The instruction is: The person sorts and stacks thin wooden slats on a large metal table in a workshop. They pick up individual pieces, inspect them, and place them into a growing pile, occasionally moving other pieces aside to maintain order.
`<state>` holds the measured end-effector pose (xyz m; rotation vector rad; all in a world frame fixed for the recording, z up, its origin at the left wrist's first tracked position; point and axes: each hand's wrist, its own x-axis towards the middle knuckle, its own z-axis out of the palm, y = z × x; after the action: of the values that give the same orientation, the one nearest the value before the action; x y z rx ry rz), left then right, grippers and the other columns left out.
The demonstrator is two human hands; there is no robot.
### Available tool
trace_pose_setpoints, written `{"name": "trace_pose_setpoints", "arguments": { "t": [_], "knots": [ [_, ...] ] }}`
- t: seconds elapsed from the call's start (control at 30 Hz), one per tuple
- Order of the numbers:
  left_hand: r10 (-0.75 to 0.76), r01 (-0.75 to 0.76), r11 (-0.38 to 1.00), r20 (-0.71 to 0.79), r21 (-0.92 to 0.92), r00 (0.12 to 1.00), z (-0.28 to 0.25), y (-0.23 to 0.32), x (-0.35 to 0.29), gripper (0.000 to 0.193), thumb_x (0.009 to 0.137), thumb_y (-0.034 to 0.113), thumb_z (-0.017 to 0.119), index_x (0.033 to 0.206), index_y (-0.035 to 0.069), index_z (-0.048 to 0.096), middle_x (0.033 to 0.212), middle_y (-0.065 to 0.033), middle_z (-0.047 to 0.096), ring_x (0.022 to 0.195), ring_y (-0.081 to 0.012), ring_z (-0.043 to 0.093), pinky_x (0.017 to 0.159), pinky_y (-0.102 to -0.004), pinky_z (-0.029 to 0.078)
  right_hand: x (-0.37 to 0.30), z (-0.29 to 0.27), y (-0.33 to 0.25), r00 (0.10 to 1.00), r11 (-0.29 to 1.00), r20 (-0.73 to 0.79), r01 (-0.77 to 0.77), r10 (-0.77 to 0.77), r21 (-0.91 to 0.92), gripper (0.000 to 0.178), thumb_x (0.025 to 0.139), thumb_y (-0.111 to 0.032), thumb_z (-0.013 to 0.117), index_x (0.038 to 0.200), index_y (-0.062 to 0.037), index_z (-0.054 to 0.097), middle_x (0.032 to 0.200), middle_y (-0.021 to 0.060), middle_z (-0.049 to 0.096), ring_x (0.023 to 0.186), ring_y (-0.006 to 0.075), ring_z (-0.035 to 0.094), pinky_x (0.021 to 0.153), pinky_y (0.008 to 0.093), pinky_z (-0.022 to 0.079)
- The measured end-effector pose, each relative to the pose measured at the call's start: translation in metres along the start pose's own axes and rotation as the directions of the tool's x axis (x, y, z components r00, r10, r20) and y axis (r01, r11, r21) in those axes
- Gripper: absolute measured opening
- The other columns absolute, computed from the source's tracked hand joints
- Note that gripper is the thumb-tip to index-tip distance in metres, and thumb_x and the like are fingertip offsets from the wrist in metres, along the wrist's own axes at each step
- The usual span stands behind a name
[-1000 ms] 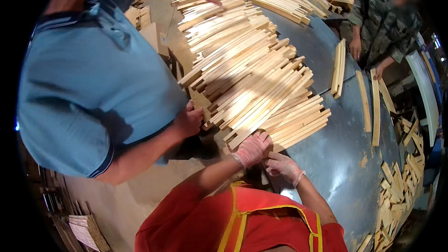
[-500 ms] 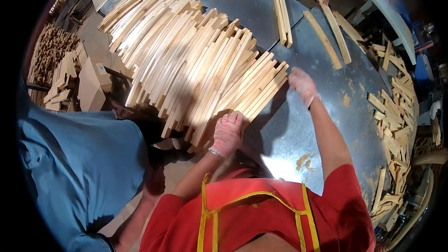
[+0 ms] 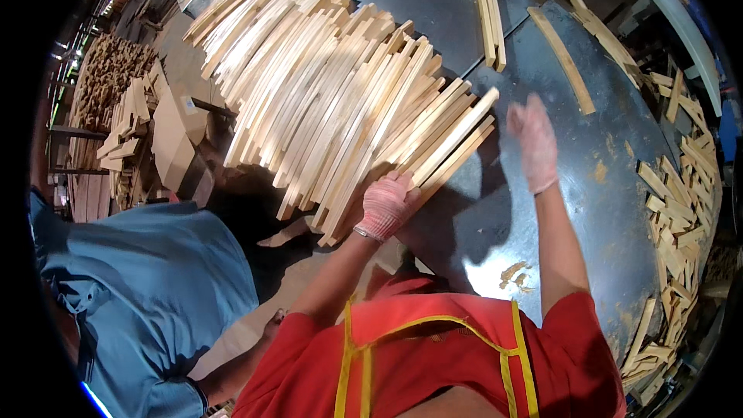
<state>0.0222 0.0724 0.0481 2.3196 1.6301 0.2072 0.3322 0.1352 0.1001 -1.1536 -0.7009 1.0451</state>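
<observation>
A broad pile of pale wooden strips (image 3: 309, 101) lies fanned side by side on a dark metal table. My left hand (image 3: 387, 205), in a pinkish knit glove, is closed round the near end of a wooden strip (image 3: 460, 133) at the pile's right edge. That strip sits a little raised, with a dark gap beside its neighbour. My right hand (image 3: 534, 143), also gloved and slightly blurred, hovers over the bare metal right of the strips' far ends. Its fingers are stretched out and nothing shows in them.
Two strips (image 3: 491, 15) lie together at the far side, and a curved strip (image 3: 561, 58) lies further right. Offcuts (image 3: 681, 217) heap along the table's right edge. A person in a blue shirt (image 3: 147, 294) stands close on my left. Stacked wood (image 3: 104, 81) stands behind.
My right hand has moved away from the strips' far ends, its fingers opening out. The strip under my left hand has shifted and separated from its neighbour. A co-worker's hand at the far right has left view.
</observation>
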Motion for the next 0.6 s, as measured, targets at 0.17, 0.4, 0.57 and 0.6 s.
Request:
{"name": "trace_pose_setpoints", "arguments": {
  "t": [0.17, 0.4, 0.57, 0.6],
  "knots": [
    [-0.146, 0.270, 0.640, 0.232, -0.720, 0.962, -0.090, 0.020, 0.057, 0.039, 0.097, 0.027, 0.069, 0.123, -0.002, 0.072, 0.102, -0.0129, 0.072, 0.087, -0.0256, 0.070, 0.080, -0.0376, 0.058, -0.107, -0.011, 0.103, 0.805, 0.748, 0.377, -0.120, 0.458, -0.653, 0.043, 0.096, -0.015, 0.064, 0.139, -0.0163, 0.061, 0.125, 0.0129, 0.067, 0.101, 0.0294, 0.063, 0.090, 0.0364, 0.054],
    [-0.007, 0.402, -0.131, 0.407, -0.906, 0.914, -0.089, -0.002, 0.063, 0.026, 0.095, 0.013, 0.074, 0.117, -0.001, 0.073, 0.101, -0.0078, 0.075, 0.090, -0.0189, 0.072, 0.083, -0.0312, 0.060, -0.138, 0.003, 0.108, 0.646, 0.750, 0.462, -0.659, 0.607, -0.064, 0.087, 0.096, -0.022, 0.073, 0.166, -0.0037, 0.026, 0.126, 0.0060, 0.064, 0.100, 0.0139, 0.060, 0.087, 0.0282, 0.050],
    [-0.078, 0.387, -0.037, 0.389, -0.921, 0.918, -0.090, 0.022, 0.057, 0.035, 0.095, 0.014, 0.075, 0.125, -0.004, 0.071, 0.102, -0.0087, 0.075, 0.092, -0.0190, 0.071, 0.084, -0.0317, 0.060, -0.210, 0.056, 0.016, 0.715, 0.773, 0.456, -0.628, 0.530, 0.087, 0.110, 0.086, -0.022, 0.085, 0.170, -0.0035, 0.017, 0.138, 0.0091, 0.057, 0.115, 0.0195, 0.059, 0.101, 0.0341, 0.048],
    [-0.104, 0.384, 0.041, 0.378, -0.922, 0.920, -0.089, 0.033, 0.057, 0.038, 0.096, 0.016, 0.075, 0.128, -0.004, 0.071, 0.102, -0.0086, 0.075, 0.091, -0.0192, 0.071, 0.083, -0.0316, 0.060, -0.222, 0.061, 0.013, 0.769, 0.823, 0.460, -0.553, 0.445, 0.128, 0.111, 0.084, -0.020, 0.086, 0.170, -0.0049, 0.017, 0.140, 0.0094, 0.056, 0.116, 0.0201, 0.059, 0.102, 0.0350, 0.048]
  ]
}}
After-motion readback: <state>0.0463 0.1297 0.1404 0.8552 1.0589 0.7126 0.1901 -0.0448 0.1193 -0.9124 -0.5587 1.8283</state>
